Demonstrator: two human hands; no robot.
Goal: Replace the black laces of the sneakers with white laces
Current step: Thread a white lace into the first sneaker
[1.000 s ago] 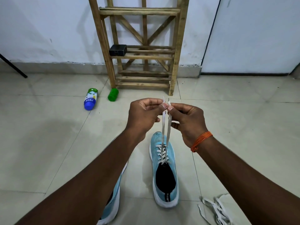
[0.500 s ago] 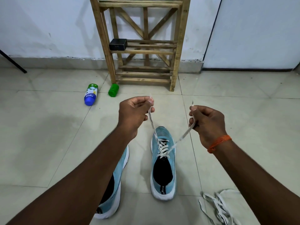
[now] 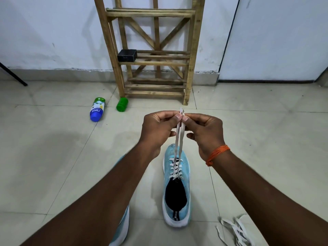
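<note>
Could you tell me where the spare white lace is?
Head view, lower right: the spare white lace lies on the floor, right of the laced sneaker's heel.

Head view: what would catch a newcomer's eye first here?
Mid-frame, the left hand and right hand pinch the ends of a white lace, rising from a light-blue sneaker on the floor. A wooden rack stands against the wall behind; loose laces lie at bottom right.
</note>
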